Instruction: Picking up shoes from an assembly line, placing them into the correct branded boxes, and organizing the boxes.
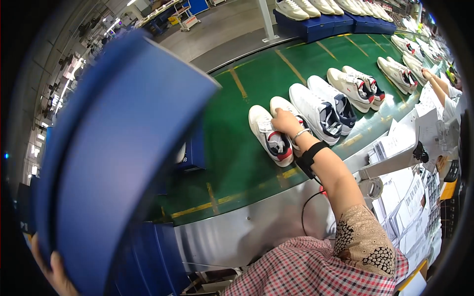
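Note:
A large blue shoebox [123, 113] is tilted up across the left side, partly blurred. My left hand [57, 274] is closed on its lower end, with the thumb on the near face. Over the green conveyor belt my right arm reaches forward. My right hand [287, 122] is closed on the upper part of a cream sneaker [280, 102]; its fingertips are partly hidden. Right beside it stands the matching cream sneaker [261, 121], with a red heel and a paper tag at the tongue. A wristband with a cable is strapped round my right forearm.
White sneakers [311, 108] and further pairs line the green belt [229, 163] to the right. Blue boxes [316, 28] bearing shoes stand beyond it. More blue boxes [153, 251] are at lower left. Paper sheets [405, 197] lie at right, near another person's arm [437, 86].

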A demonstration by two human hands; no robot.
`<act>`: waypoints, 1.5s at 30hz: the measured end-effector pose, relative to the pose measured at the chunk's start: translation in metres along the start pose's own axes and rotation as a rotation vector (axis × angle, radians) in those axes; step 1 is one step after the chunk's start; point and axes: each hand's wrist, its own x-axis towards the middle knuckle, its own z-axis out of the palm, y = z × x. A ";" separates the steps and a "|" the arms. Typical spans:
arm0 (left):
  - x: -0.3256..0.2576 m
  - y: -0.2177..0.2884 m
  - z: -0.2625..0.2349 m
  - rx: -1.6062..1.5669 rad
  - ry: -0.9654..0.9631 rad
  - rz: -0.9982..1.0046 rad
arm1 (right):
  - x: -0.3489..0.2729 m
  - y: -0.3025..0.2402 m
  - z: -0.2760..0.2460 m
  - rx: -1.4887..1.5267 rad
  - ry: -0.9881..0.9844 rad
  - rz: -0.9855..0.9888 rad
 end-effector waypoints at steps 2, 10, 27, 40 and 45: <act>0.005 0.018 0.032 -0.158 -0.326 -0.083 | -0.009 0.003 0.012 -0.008 0.020 -0.093; -0.041 0.096 0.154 0.310 -0.797 0.391 | -0.004 0.002 0.007 -0.175 -0.017 0.020; -0.115 0.080 0.140 -0.316 -0.952 0.268 | -0.034 -0.013 -0.013 0.060 0.307 -0.405; -0.124 0.073 0.138 -0.657 -0.930 0.136 | -0.229 -0.148 -0.153 0.816 -0.639 -0.538; -0.132 0.068 0.141 -0.648 -0.933 0.277 | -0.240 -0.149 -0.146 0.455 -0.500 -0.701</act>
